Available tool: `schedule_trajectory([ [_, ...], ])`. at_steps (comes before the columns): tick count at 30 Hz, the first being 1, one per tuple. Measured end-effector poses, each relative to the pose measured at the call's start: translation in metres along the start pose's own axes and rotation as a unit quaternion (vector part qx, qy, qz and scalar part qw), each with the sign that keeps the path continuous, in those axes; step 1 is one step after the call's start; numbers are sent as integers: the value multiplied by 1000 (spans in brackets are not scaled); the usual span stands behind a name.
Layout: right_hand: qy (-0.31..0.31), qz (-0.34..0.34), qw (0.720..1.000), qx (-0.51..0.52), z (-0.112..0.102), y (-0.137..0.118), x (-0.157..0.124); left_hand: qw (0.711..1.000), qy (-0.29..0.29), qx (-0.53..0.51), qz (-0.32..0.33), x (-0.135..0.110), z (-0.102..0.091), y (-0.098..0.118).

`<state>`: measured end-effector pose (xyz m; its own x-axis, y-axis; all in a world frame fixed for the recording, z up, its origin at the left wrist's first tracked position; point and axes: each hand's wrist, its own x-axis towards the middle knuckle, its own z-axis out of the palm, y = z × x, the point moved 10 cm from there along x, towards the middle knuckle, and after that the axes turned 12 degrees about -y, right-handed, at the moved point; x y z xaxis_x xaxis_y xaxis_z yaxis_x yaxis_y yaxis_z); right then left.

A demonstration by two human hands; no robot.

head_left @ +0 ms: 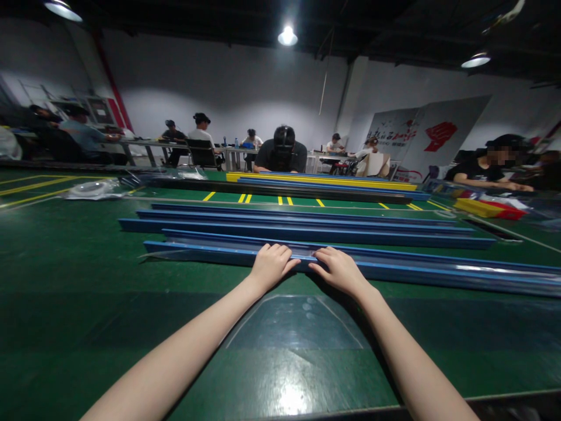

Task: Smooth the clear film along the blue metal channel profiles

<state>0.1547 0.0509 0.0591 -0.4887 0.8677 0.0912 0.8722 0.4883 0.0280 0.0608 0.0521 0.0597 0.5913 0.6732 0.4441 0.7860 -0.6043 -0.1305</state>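
Green table, four blue rails; left hand, right hand: grips clamped on nearest rail.

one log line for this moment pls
left hand: on nearest blue rail | right hand: on same rail | grip: unclear | surface: green table | behind: more blue rails

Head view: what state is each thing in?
Nearest blue rail: lying flat on green table, under both hands.
Left hand: fingers curled on that rail.
Right hand: laid open on it.
Other blue rails: lying parallel, untouched.
Ceiling lamp: lit.
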Motion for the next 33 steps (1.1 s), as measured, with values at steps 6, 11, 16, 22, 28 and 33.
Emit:
schedule_trajectory([
  [6, 21, -9, 1000, -18, 0, -8, 1, 1000, -2, 8, -1, 0, 1, 0],
  [11, 16, -6, 1000, -22, 1, -10, 4, 1000, 3, 14, 1, 0, -1, 1],
  [16, 8, -5, 1000, -24, 0, -9, 5, 1000, 10, 18, 2, 0, -4, 2],
  [22, -9, 5, 1000, -20, -4, -1, 2, 1000, 14, 27, 7, -1, -7, 3],
  [28, -40, 56, 997, -28, -6, 25, -9, 999, 9, 36, 8, -2, -7, 4],
  [33, -48, 88, 995, -30, -6, 40, -16, 999, -7, 36, -4, 0, -2, 2],
])
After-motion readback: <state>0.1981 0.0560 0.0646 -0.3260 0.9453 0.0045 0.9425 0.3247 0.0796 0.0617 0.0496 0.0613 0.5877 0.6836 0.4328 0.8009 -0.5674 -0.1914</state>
